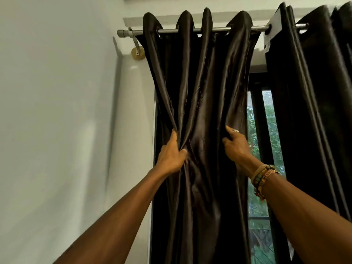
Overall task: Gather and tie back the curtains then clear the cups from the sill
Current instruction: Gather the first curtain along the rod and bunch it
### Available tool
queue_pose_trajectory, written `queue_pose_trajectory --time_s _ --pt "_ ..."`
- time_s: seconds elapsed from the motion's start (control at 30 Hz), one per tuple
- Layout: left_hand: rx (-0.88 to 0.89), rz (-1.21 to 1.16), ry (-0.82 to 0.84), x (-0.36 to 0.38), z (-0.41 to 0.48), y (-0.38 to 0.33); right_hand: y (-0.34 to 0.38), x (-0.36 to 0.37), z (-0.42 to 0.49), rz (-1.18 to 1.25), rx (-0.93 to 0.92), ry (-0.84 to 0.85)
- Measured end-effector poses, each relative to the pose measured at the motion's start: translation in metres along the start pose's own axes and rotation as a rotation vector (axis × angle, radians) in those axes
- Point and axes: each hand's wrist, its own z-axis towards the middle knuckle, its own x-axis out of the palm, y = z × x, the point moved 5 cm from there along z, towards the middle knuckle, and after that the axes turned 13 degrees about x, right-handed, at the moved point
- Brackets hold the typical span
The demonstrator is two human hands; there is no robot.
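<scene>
Our left hand [171, 155] has its fingers curled into the outer folds of the left curtain [200, 82], bunching the dark satin cloth against the thumb. Our right hand [235, 144] pinches the panel's inner edge, thumb in front and fingers wrapped behind the fabric. Between the two grips the panel is drawn into a narrow waist, and it hangs from its eyelets on the rod [240, 29], close to the wall bracket [136, 47]. To the right of it a strip of window [266, 130] shows, and beyond that hangs the right curtain [314, 92], not yet gathered. We see no tie-back, no sill and no cups from this angle, so we judge the task to be in its first step. The risks lie mostly in the cloth: it looks slippery, and a loose grip could let folds slide out and the bundle spread before anything is wrapped round it. Freeing one hand to fetch a tie would leave the other to hold the whole bunch alone, which is where we would expect it to slip. Pulling downward too hard could strain the rod or its bracket. The bracelets [262, 176] on our right wrist could also snag on loose threads, some of which seem to show on the fabric.
</scene>
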Motion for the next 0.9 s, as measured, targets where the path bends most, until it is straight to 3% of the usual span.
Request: queue_pose_trajectory --time_s 0.17,0.3,0.47,0.63,0.9 --pt "0.117 -0.132 0.099 0.027 0.014 -0.03 0.07 0.049 -0.018 -0.065 -0.3 0.266" --pt "0.174 -0.172 0.115 0.022 0.003 -0.014 0.062 0.028 -0.019 0.12 -0.206 0.361" --pt "0.112 -0.157 -0.088 -0.005 0.024 -0.02 0.063 0.011 -0.008 0.364 -0.137 0.182" --pt "0.044 -0.451 -0.189 -0.002 0.05 -0.03 0.069 0.02 0.01 0.641 0.054 0.249" --pt "0.049 -0.452 -0.146 -0.007 0.09 -0.027 0.117 0.007 0.05 0.537 -0.141 0.194"
